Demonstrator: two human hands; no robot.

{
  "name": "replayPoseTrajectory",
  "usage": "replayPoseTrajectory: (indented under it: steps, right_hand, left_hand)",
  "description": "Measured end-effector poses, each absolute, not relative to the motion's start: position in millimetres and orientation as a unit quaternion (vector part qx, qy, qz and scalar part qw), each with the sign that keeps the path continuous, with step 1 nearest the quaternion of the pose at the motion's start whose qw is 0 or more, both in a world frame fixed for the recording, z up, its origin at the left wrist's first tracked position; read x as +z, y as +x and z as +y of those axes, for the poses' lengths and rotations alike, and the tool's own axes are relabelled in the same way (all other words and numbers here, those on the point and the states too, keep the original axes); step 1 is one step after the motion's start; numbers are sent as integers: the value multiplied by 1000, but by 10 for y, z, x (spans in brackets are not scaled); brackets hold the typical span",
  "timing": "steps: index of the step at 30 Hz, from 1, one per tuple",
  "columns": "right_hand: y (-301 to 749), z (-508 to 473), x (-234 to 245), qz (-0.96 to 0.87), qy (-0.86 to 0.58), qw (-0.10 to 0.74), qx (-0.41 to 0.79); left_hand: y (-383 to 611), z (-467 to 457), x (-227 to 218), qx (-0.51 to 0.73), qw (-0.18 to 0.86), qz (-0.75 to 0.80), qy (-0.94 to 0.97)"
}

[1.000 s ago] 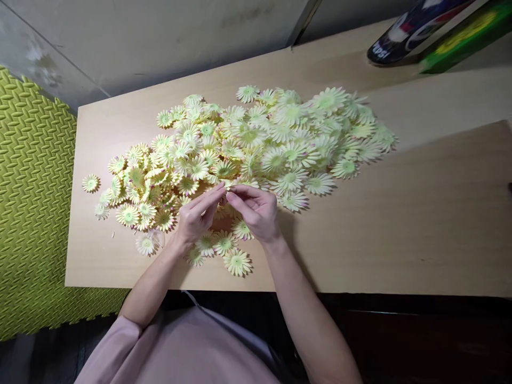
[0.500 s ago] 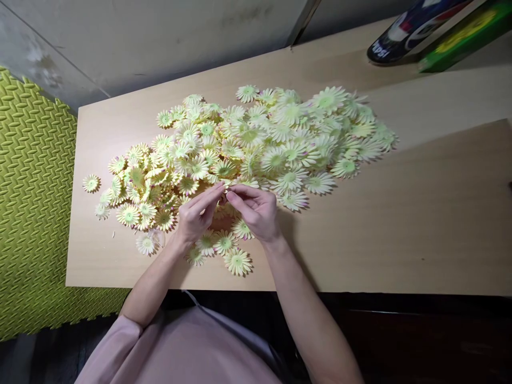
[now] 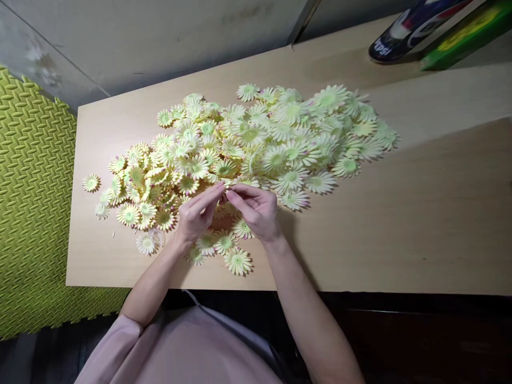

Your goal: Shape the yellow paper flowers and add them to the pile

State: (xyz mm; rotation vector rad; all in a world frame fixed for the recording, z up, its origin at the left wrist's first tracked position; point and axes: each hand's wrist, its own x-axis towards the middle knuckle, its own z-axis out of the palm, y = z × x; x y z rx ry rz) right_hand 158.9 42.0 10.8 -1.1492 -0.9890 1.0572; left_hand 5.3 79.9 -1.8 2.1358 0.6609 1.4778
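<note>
A broad heap of pale yellow-green artificial flower heads [image 3: 250,136], some with purple petal tips, spreads over the wooden table [image 3: 392,234]. At the heap's near edge my left hand [image 3: 196,216] and my right hand [image 3: 258,210] meet, fingertips pinched together. Whatever lies between the fingertips is too small and covered to make out. Below and between my wrists lie several loose flower heads [image 3: 237,261]. Left of my left wrist, one pale flower head [image 3: 146,244] rests beside a small clear piece.
A dark Pepsi bottle [image 3: 394,42] and a green box [image 3: 460,42] stand at the back right. Behind the table rises a grey wall [image 3: 168,37]. Yellow-green foam matting [image 3: 36,213] borders the left side. One flower head [image 3: 92,183] lies apart near the left edge.
</note>
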Motion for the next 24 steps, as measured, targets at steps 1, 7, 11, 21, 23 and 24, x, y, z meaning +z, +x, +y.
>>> replayPoseTrajectory:
  steps: [1, 7, 11, 21, 23, 24]
  right_hand:
    - [1590, 420, 103, -426, -496, 603, 457]
    - [1592, 418, 98, -428, -488, 605, 460]
    - [1591, 419, 106, -429, -492, 604, 457]
    - [1595, 415, 98, -427, -492, 602, 463]
    - [1595, 415, 100, -426, -493, 602, 461]
    - [1594, 415, 102, -426, -492, 603, 461]
  left_hand:
    - [51, 800, -22, 537, 230, 240, 776]
    - [47, 800, -20, 533, 229, 245, 777]
    - [50, 797, -11, 534, 219, 246, 778]
    - [53, 791, 5, 534, 214, 249, 779]
    - [53, 791, 2, 536, 217, 247, 778]
    - [52, 792, -1, 536, 220, 246, 777]
